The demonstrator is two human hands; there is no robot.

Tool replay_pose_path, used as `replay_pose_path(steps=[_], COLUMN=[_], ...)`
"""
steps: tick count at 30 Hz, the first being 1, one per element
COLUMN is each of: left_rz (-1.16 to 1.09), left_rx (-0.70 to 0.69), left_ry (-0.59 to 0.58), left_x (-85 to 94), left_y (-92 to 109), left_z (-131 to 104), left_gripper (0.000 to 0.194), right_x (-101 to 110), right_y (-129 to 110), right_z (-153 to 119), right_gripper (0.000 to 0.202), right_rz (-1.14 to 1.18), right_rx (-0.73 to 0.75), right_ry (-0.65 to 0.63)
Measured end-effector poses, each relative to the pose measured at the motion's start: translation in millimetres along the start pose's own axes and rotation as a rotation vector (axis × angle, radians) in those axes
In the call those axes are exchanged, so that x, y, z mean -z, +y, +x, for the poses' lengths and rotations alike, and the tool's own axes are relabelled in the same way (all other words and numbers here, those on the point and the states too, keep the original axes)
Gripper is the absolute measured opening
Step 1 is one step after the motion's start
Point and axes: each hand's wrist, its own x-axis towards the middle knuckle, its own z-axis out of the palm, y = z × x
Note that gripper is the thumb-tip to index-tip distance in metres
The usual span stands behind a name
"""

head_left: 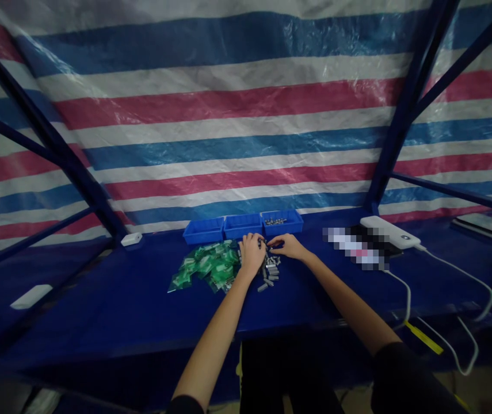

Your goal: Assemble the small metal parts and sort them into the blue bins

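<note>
My left hand [252, 253] is over the left side of a pile of small grey metal pieces [270, 270], fingers bent around something I cannot make out. Just to its right, my right hand [289, 247] has its thumb and fingertips drawn together at the back of the pile. Whatever they pinch is too small and dark to name. Left of my left hand lies a heap of clear bags with green contents [211, 261]. Behind the hands stand three joined blue bins; the right bin [295, 224] contains small metal parts, while the middle bin [242, 225] is directly behind my left hand.
The blue table [133, 310] carries a white power bank [390, 231] beside a dark, blurred-out item, with a white cable [453, 270] looping over the front edge. Small white devices [131, 239] lie at left. Blue frame posts [395, 132] and a striped sheet [237, 126] enclose the back.
</note>
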Motion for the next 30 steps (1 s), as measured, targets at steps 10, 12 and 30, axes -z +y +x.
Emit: replay_pose_path(steps=[10, 12, 30], left_rz=[-0.084, -0.122, -0.558], left_rx=[0.042, 0.043, -0.073], left_ry=[0.035, 0.027, -0.03], left_x=[2.6, 2.4, -12.2], left_y=[1.1, 1.4, 1.6], left_z=[0.8, 1.5, 8.4], left_gripper=[0.015, 0.014, 0.031], right_x=[-1.7, -0.6, -0.1], right_y=[-2.8, -7.5, -30.6], right_z=[6.0, 6.6, 4.2], right_gripper=[0.038, 0.04, 0.041], right_rz=[0.404, 0.484, 0.608], right_rx=[-0.115, -0.139, -0.15], right_ry=[0.137, 0.178, 0.245])
